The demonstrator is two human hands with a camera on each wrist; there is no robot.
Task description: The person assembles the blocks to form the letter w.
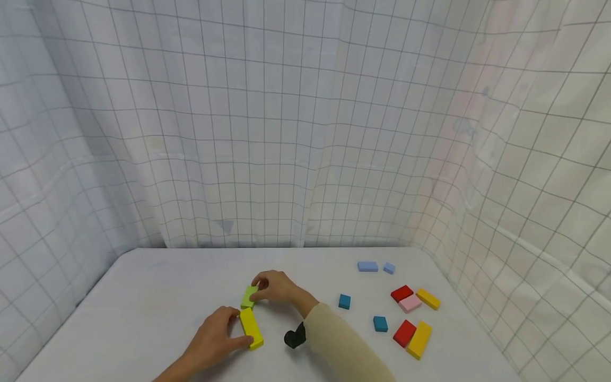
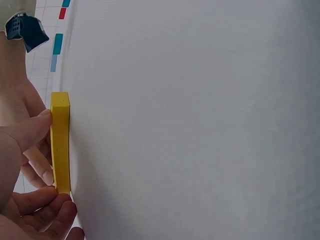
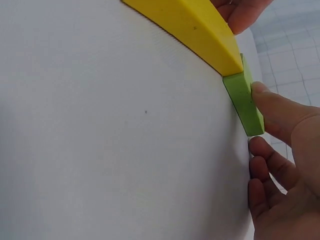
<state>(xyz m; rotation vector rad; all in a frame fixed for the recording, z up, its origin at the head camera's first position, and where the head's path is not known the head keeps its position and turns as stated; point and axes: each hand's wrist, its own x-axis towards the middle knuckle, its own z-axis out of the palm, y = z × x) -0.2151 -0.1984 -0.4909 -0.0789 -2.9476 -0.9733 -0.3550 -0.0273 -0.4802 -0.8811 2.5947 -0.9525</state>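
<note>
**Green block (image 1: 249, 297) and yellow block (image 1: 251, 329) lie end to end, a hand on each**

The join sits left of centre, low in the head view, on the white table (image 1: 162, 297). The two ends touch or very nearly touch; the right wrist view shows a corner of the yellow block against the green block's end. Their long axes do not line up: the yellow block slopes from upper left to lower right, the green block from upper right to lower left, making a shallow bend at the join.

The left hand (image 1: 215, 335) is nearer the yellow block and comes in from the lower left. It holds the block lengthwise, thumb by the lower end, fingertips by the upper.

The right hand (image 1: 276, 287) grips the green block, thumb on its right side, fingers curled at its far end. Its forearm, in a pale sleeve (image 1: 350, 347), slants from bottom centre towards the upper left.

Red blocks (image 1: 404, 333) and teal blocks (image 1: 345, 301) lie well apart, right of the frame's centre.
</note>
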